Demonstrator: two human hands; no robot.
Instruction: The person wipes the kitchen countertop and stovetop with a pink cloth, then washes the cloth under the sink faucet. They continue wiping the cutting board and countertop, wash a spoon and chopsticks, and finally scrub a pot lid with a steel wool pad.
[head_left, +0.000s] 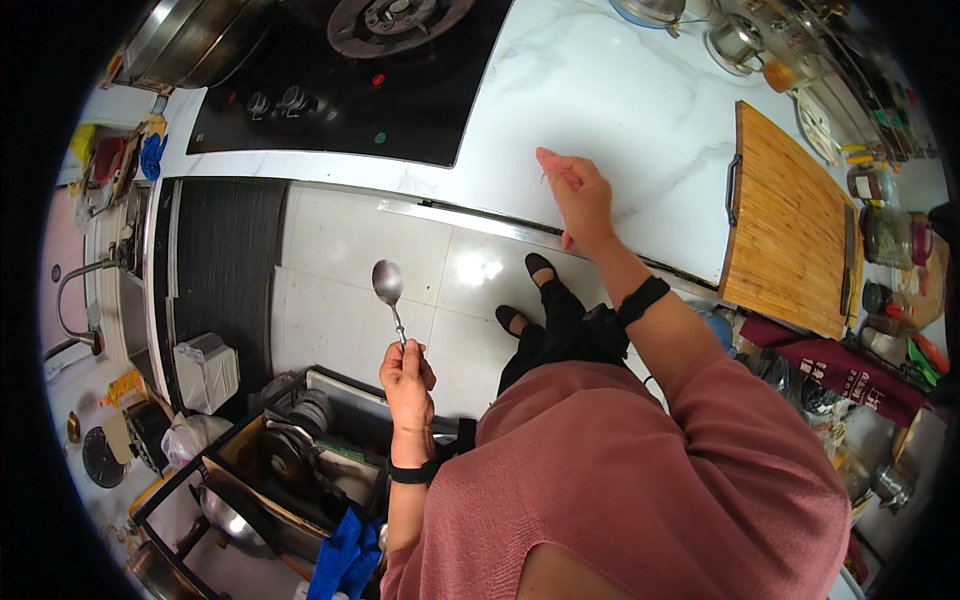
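Observation:
My left hand (407, 379) grips a metal spoon (388, 283) by the end of its handle, with the bowl pointing away from me above the tiled floor. My right hand (581, 196) is closed on a pink cloth (551, 161) over the front edge of the white marble-patterned countertop (600, 97). A bit of the pink cloth shows below the hand too. The spoon and the cloth are well apart.
A black gas hob (337, 112) is set in the counter at the upper left, beside a large metal pot (199, 45). At the right lies a wooden cutting board (791, 225), with jars behind it. An open rack (292, 517) with pans stands at the lower left.

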